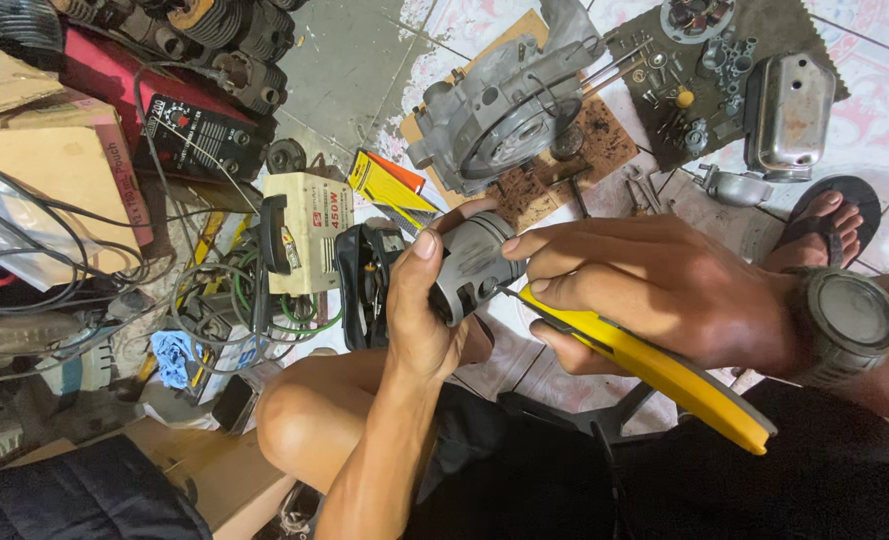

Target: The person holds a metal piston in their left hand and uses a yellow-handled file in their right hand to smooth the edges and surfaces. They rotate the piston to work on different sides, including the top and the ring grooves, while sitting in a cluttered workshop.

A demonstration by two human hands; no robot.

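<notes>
Head camera is looking down at a person sitting on the tiled floor (364, 60). Left hand (419, 310) is gripping a grey ribbed cylinder part (474, 265), thumb lying along its side, holding it above the bare knee (299, 415). Right hand (654, 285), wearing a wristwatch (849, 320), is grasping a yellow-handled tool (664, 370) whose tip is touching the cylinder part. Beyond the hands, an engine casing (499, 110) is resting on a brown board (584, 150), with a metal cover (789, 110) lying near the floor's far right corner.
</notes>
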